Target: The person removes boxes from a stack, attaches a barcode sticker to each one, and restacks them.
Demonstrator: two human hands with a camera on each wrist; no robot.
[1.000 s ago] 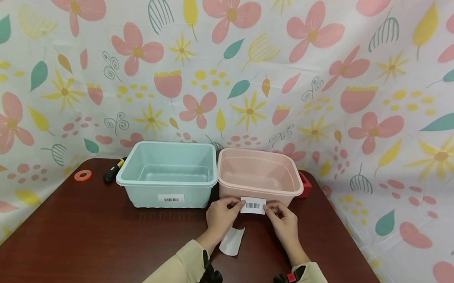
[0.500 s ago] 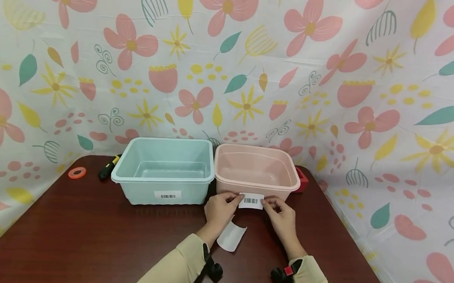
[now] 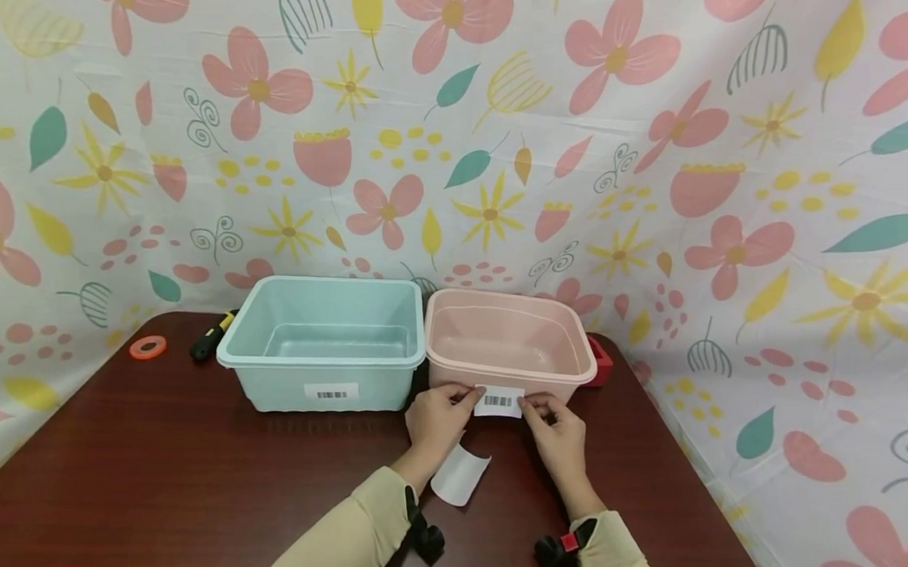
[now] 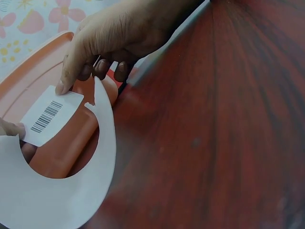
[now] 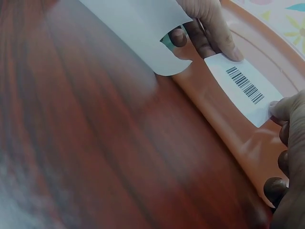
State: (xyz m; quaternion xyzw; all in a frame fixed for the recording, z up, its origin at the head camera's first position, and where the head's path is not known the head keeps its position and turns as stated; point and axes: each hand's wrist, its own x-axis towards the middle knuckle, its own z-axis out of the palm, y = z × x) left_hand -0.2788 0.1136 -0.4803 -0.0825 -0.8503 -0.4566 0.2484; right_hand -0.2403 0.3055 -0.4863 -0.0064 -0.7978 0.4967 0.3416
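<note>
A white barcode label (image 3: 498,401) lies at the front wall of the pink plastic basin (image 3: 507,375); whether it touches the wall is not clear. My left hand (image 3: 438,418) pinches the label's left edge between thumb and finger. At the opposite edge, my right hand (image 3: 559,433) pinches it the same way. In the right wrist view, the label (image 5: 240,88) is held slightly bowed, its barcode facing outward. A curled piece of white backing paper (image 3: 460,476) hangs below the left hand; where it is held is hidden. The left wrist view shows a round bite in this paper (image 4: 57,200).
A light blue basin (image 3: 278,386) with a similar barcode label (image 3: 332,394) on its front stands to the left. Behind it lie a black-and-yellow handled tool (image 3: 212,338) and an orange tape roll (image 3: 147,347). A red object (image 3: 600,362) is partly hidden behind the pink basin.
The head view has shifted slightly. Both hands keep their pinch on the label and barely move against the basin. The backing paper has swung a little under the left hand.
</note>
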